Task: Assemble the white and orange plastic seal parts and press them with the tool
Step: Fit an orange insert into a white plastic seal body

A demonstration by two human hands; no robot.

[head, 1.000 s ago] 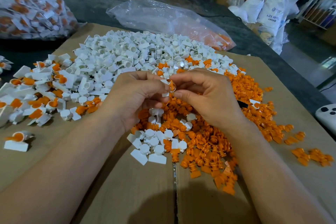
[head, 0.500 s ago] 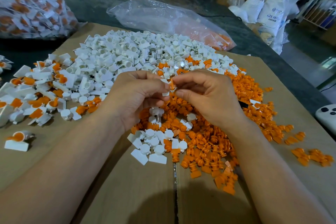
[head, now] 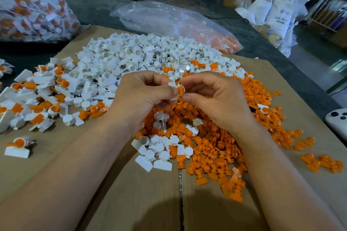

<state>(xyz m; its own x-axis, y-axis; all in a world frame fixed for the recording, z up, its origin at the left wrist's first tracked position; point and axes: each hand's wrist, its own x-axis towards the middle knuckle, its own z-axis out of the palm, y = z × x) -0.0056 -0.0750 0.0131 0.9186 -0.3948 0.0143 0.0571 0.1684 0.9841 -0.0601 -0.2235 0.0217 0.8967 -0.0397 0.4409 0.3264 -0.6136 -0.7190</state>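
While the left hand [head: 142, 97] pinches a white part [head: 173, 84] and the right hand [head: 216, 99] an orange part [head: 181, 90] above the orange heap [head: 221, 148], finished seals [head: 37, 97] lie left; most pieces remain loose, no tool visible.

Only legible text: "ABS RESIN", dark print on the white sack [head: 279, 11] at 2 o'clock. Logo above it and smaller line below: too blurred to read.
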